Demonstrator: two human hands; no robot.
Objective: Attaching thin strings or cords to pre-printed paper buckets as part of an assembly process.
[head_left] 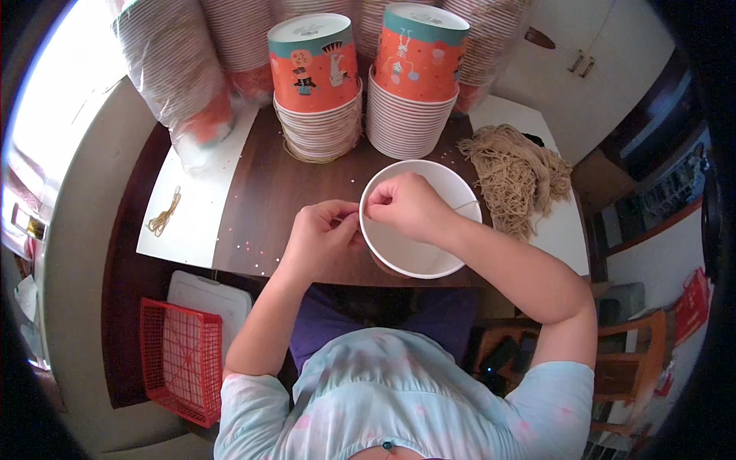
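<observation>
Indoor work surface (261,184): one white-lined paper bucket (406,249) in hand, cord work apparently part done

Surface: dark wood-grain middle, white side panels; small pale and red paper dots scattered at the near left edge.

Item, paper bucket: one, at the near edge of the surface, in front of the person, mouth up and tilted toward the body. A length of cord (466,204) shows inside, right of the wrist.

Left hand (316,236): at the bucket's outer left wall; thumb and forefinger pinched together, the thing between them not discernible.

Right hand (410,203): inside the mouth, by the left inner wall; fingers bunched closed, their hold hidden.

Left stack (316,126): nested upturned buckets, orange with teal band; thin cord loops hang about the rims. Judged finished, at least in part.

Right stack (412,123): same pattern, upturned; no cord visible. Judged to be awaiting cord.

Tan cord heap (514,176): many loose strands, right of the bucket. Supply judged ample.

Yellowish cord bundle (165,213): small, on the left white panel.

Bagged bucket stacks (176,69): several, clear-wrapped, along the back; condition inside not determinable.

Status: bucket in hand judged mid-step, no completed loop visible on it; much apparently remains.
</observation>
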